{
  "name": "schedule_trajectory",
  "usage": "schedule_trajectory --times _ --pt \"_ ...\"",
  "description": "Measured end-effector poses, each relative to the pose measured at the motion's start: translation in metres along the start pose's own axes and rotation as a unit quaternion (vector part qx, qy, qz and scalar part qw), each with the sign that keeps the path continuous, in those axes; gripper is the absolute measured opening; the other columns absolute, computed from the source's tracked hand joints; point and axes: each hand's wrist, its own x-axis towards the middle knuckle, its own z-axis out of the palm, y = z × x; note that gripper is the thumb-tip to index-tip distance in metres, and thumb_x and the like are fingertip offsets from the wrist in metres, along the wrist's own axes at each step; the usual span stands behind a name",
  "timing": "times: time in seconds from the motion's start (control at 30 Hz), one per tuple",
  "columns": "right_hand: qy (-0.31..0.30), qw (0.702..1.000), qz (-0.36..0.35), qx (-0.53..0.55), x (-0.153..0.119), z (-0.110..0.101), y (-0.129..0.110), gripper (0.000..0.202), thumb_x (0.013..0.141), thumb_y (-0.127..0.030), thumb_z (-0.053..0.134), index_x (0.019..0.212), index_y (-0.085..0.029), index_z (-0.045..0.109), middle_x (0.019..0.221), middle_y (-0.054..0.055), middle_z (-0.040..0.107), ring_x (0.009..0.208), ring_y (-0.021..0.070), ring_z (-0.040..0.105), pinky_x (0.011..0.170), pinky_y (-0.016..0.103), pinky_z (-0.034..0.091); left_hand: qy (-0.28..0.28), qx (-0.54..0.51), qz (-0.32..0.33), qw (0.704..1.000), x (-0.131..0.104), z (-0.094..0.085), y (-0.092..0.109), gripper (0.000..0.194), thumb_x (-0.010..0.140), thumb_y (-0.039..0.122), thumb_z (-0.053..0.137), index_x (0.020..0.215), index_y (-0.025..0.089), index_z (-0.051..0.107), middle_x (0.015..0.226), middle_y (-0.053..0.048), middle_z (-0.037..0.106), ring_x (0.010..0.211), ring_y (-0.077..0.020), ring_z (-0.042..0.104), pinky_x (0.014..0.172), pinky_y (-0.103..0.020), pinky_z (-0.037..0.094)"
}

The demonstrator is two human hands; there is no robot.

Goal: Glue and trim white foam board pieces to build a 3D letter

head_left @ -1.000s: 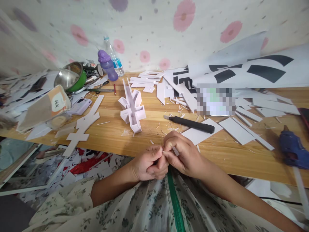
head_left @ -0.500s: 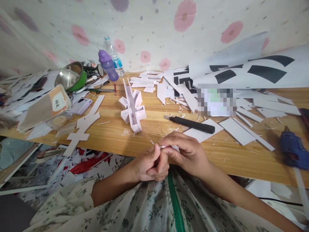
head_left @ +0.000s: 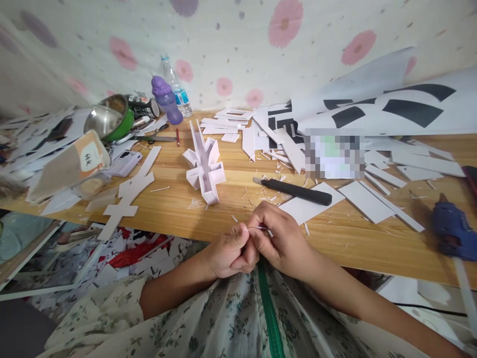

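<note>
At lower centre, the left hand (head_left: 228, 251) and right hand (head_left: 280, 238) pinch a thin white sliver (head_left: 261, 228) between fingertips. One foam model (head_left: 204, 166) stands assembled mid-frame; many cut strips (head_left: 372, 199) lie loose at right, so I judge much remains.

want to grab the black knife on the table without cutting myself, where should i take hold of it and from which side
Probably best to take the black knife by its long black handle, around the middle or toward its right end. The handle lies flat on the wooden table with the metal blade tip pointing left. Come from above and from the near side, where the right hand already is, closing across the handle's width, away from the blade.
</note>
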Motion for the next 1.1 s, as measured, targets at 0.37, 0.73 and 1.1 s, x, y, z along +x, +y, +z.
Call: schedule_trajectory --times 0.37,0.73,1.1 --pt "0.010 0.977 0.114 0.180 -0.001 -0.006 -0.005 0.017 0.093 -0.029 0.042 0.078 -0.020 0.044 0.070 -0.001 0.044 0.061 0.0116 0.043 0.056 0.025 0.039 0.007 0.021 -0.005 1.000 -0.001 0.001 0.003 0.054 0.081 0.060 0.051 0.051 0.015 0.051 0.028 0.009 0.027 0.024 -0.0051 0.021 0.030 -0.017 0.023" --pt "0.014 0.978 0.088 0.189 -0.001 -0.006 0.001 0.006 0.085 -0.020 0.061 0.089 -0.018 0.066 0.075 0.003 0.061 0.069 0.0134 0.058 0.062 0.027 0.046 0.028 0.047 0.013 0.998 -0.001 0.002 0.003 0.057 0.079 0.064 0.048 0.050 0.016 0.050 0.029 0.009 0.027 0.025 -0.0049 0.021 0.031 -0.018 0.023" --pt "0.006 0.991 0.084 0.105 0.003 -0.002 -0.007 0.013 0.087 -0.017 0.052 0.074 -0.018 0.053 0.066 0.000 0.054 0.063 0.0122 0.051 0.059 0.025 0.041 0.151 0.246 0.121 0.950 -0.001 -0.002 0.008 0.058 0.077 0.065 0.050 0.048 0.015 0.046 0.033 0.007 0.033 0.031 -0.0042 0.027 0.036 -0.021 0.018"
